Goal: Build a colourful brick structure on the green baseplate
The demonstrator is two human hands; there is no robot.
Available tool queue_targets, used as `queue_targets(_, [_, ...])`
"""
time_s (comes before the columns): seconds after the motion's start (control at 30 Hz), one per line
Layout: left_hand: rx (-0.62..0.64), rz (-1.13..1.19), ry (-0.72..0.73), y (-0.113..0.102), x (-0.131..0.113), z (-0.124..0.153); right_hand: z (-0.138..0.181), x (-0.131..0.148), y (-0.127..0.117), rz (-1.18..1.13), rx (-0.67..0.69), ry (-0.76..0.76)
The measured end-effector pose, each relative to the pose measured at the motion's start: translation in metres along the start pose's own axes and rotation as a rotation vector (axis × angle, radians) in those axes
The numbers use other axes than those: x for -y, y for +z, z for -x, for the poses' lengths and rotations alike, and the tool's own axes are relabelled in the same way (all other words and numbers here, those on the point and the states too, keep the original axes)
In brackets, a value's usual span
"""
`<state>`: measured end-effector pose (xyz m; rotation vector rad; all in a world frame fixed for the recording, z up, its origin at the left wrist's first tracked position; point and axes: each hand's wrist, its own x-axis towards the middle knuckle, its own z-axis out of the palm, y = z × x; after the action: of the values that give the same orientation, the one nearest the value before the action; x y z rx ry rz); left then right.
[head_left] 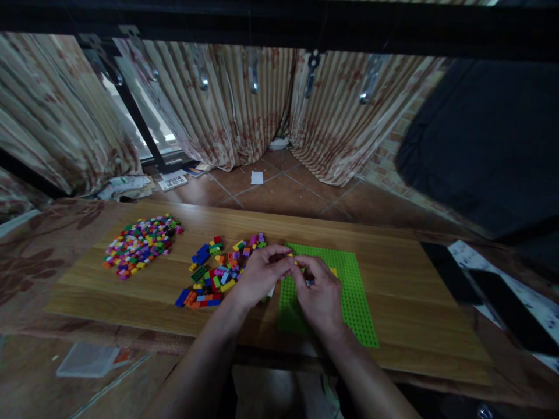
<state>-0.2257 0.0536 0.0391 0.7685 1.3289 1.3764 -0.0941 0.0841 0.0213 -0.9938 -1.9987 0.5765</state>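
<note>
My left hand and my right hand meet over the left part of a green studded baseplate on a wooden board. Both hands are closed in a pinch around small bricks; a yellow piece shows between the fingertips. A yellow brick sits on the baseplate just right of my right hand. A pile of larger mixed-colour bricks lies directly left of my left hand. A second pile of tiny mixed-colour bricks lies farther left.
Two dark flat devices lie at the board's right edge on a patterned sheet. A clear plastic lid lies on the floor below left. Striped curtains hang behind, with papers on the tiled floor.
</note>
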Motion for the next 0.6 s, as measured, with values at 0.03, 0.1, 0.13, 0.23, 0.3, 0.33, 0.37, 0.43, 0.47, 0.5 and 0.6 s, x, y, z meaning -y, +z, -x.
queue_targets(0.03, [-0.007, -0.003, -0.004, 0.001, -0.001, 0.0, 0.0, 0.0, -0.002, 0.005, 0.017, -0.01])
queue_targets(0.1, [-0.006, -0.011, -0.004, 0.002, -0.002, -0.001, 0.0, -0.001, -0.005, 0.005, 0.042, -0.023])
queue_targets(0.13, [0.002, -0.013, -0.004, 0.002, -0.002, -0.001, 0.001, -0.002, -0.006, 0.0, 0.052, -0.024])
queue_targets(0.23, [0.024, -0.02, -0.008, 0.002, -0.002, -0.002, 0.002, -0.005, -0.009, -0.034, 0.085, -0.004])
queue_targets(0.3, [0.034, -0.029, -0.005, 0.002, -0.002, -0.002, 0.003, -0.007, -0.012, -0.059, 0.112, 0.016])
queue_targets(0.33, [0.046, -0.04, -0.002, 0.002, -0.002, -0.002, 0.003, -0.007, -0.015, -0.067, 0.13, 0.025])
queue_targets(0.37, [0.064, -0.056, 0.004, 0.002, -0.001, -0.002, 0.002, -0.008, -0.018, -0.069, 0.153, 0.029])
queue_targets(0.43, [0.109, -0.097, 0.027, 0.002, 0.0, -0.002, 0.001, -0.009, -0.024, -0.06, 0.206, 0.025])
queue_targets(0.47, [0.13, -0.113, 0.043, 0.002, 0.001, -0.003, 0.0, -0.009, -0.027, -0.056, 0.229, 0.018])
queue_targets(0.5, [0.146, -0.124, 0.059, 0.002, 0.002, -0.003, 0.0, -0.01, -0.03, -0.057, 0.248, 0.007])
queue_targets(0.6, [0.179, -0.13, 0.085, 0.005, 0.006, -0.003, -0.002, -0.014, -0.035, -0.07, 0.283, -0.034])
